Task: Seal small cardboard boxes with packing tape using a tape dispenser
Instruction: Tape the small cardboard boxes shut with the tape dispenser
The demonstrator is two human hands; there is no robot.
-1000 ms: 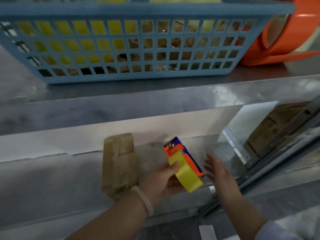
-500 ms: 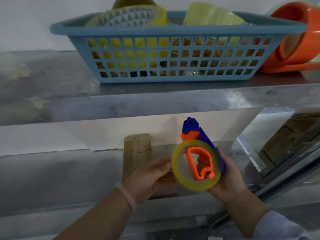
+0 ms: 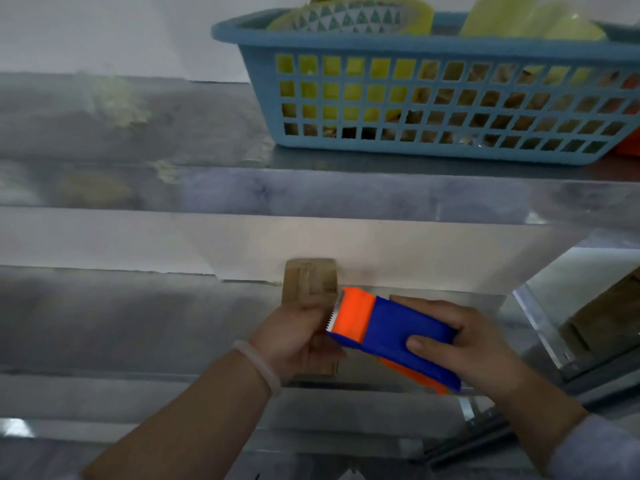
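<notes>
Blue lattice basket [image 3: 415,47] on upper steel shelf [image 3: 311,192]; yellowish rolls [image 3: 349,19] inside.

Blue-and-orange tape dispenser [image 3: 391,336] gripped in my right hand [image 3: 474,351], tilted, its serrated orange end pointing left over the box. Small brown cardboard box [image 3: 310,278] lies flat on the counter [image 3: 138,323], flaps closed, its near part under my left hand [image 3: 294,337].

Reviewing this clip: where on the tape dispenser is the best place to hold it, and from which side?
Grip the tape dispenser by its broad blue body, coming from the rear end, as the right hand does. The serrated blade sits at the orange front, pointing towards the left hand, so that end is probably best avoided.
</notes>
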